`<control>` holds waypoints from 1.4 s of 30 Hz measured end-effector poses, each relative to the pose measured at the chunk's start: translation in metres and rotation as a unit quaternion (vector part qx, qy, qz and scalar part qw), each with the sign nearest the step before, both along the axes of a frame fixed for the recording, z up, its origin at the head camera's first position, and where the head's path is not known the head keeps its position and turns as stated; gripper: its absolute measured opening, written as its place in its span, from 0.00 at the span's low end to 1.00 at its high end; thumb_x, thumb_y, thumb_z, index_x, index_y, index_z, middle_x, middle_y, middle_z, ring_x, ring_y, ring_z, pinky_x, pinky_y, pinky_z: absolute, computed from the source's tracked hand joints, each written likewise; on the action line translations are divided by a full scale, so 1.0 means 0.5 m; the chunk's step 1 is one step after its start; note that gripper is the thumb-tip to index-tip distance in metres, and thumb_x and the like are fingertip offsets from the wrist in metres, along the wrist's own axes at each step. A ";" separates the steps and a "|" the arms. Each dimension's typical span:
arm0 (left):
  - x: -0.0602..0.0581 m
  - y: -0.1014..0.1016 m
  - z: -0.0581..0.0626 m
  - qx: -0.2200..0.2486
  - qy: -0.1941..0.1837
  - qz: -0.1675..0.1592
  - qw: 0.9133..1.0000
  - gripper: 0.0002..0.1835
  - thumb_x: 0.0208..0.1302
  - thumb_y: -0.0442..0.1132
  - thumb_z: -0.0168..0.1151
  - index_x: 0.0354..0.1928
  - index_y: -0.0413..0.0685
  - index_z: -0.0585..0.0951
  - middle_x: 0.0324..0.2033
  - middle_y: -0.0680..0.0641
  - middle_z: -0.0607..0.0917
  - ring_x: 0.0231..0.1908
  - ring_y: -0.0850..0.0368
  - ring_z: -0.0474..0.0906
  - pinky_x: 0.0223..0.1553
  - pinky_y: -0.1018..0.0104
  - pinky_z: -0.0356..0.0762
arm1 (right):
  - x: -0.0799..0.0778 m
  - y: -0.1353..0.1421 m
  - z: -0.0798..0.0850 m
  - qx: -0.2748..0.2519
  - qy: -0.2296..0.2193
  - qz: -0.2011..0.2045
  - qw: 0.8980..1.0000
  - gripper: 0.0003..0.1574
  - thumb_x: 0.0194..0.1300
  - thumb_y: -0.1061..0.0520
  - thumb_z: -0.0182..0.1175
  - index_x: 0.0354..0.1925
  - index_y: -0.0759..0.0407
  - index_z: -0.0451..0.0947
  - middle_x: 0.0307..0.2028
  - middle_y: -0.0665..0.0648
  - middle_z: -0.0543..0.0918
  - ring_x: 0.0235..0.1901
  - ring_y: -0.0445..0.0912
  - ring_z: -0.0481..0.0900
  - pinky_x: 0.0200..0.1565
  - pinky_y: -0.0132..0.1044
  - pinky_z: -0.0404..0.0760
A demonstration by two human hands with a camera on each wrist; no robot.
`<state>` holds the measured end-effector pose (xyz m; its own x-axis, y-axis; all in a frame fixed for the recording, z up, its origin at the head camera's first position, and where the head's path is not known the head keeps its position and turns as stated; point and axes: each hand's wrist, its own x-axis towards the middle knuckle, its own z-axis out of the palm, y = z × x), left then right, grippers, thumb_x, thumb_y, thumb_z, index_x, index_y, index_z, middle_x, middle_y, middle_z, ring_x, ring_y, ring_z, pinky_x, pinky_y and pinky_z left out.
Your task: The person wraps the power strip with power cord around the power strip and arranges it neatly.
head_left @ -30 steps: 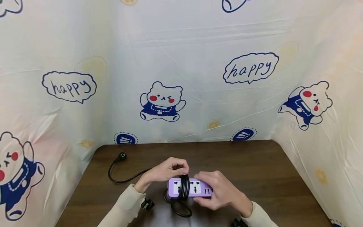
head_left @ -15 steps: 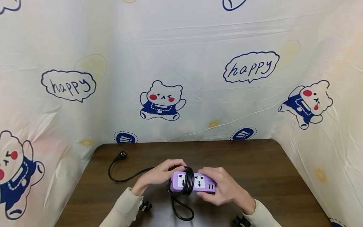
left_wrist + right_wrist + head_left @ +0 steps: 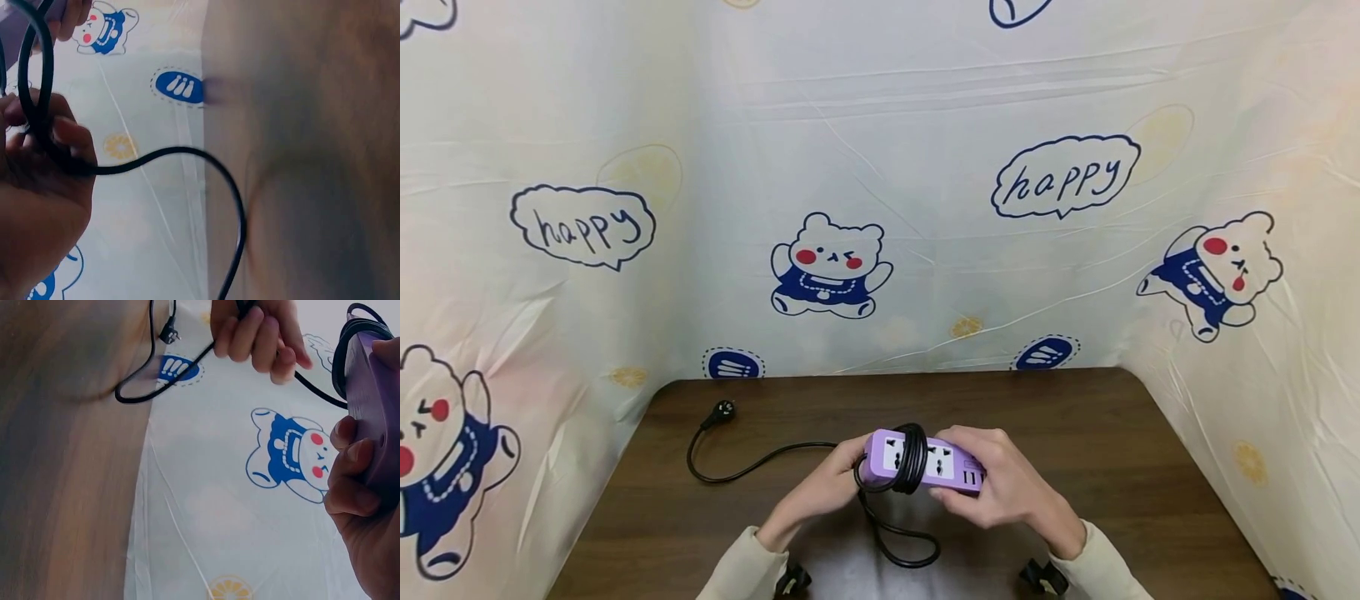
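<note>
A purple power strip [image 3: 940,463] with white sockets is held over the table, its black cord [image 3: 912,458] wound several times around its middle. My right hand [image 3: 1011,483] grips the strip's USB end, thumb on the near side and fingers under and behind it, as the right wrist view shows of the hand [image 3: 359,506]. At the strip's other end is my left hand [image 3: 823,487], its fingers curled round the cord. In the left wrist view the cord [image 3: 187,150] runs out of the left palm [image 3: 44,194]. A slack cord loop [image 3: 913,562] hangs below the strip.
Beyond the left hand, the cord's free stretch curves over the brown table [image 3: 1075,417] to its black plug [image 3: 724,410] at the back left. Black wrist devices [image 3: 1043,577] show under both sleeves. A printed curtain [image 3: 925,167] encloses the back and sides.
The right hand has raised the strip and shifted it slightly right and away. My left hand has moved from above the wound cord to the strip's left end. The slack loop has swung right.
</note>
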<state>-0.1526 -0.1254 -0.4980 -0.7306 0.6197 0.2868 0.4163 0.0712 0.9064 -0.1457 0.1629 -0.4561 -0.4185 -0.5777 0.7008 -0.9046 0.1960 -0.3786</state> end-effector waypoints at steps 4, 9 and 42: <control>0.019 0.012 -0.012 -0.009 0.005 0.046 0.999 0.11 0.84 0.34 0.50 0.50 0.45 0.83 0.30 0.47 0.83 0.32 0.67 0.78 0.38 0.68 0.80 | 0.000 0.005 -0.001 -0.003 -0.002 -0.011 1.000 0.28 0.61 0.46 0.76 0.54 0.57 0.81 0.38 0.49 0.86 0.30 0.33 0.80 0.31 0.20 0.78; 0.045 0.029 -0.017 -0.017 -0.008 0.078 0.997 0.19 0.83 0.32 0.50 0.27 0.45 0.74 0.17 0.46 0.75 0.20 0.70 0.71 0.26 0.72 0.72 | 0.000 0.010 -0.003 -0.008 -0.016 -0.025 1.000 0.29 0.59 0.48 0.77 0.54 0.56 0.81 0.39 0.49 0.86 0.30 0.34 0.80 0.31 0.21 0.79; 0.136 0.088 -0.060 -0.053 0.076 0.200 0.975 0.09 0.85 0.40 0.52 0.43 0.62 0.79 0.28 0.63 0.82 0.26 0.72 0.74 0.31 0.75 0.74 | -0.012 0.032 -0.006 -0.003 -0.104 -0.150 0.983 0.30 0.56 0.51 0.80 0.55 0.53 0.83 0.40 0.50 0.89 0.31 0.37 0.82 0.30 0.28 0.81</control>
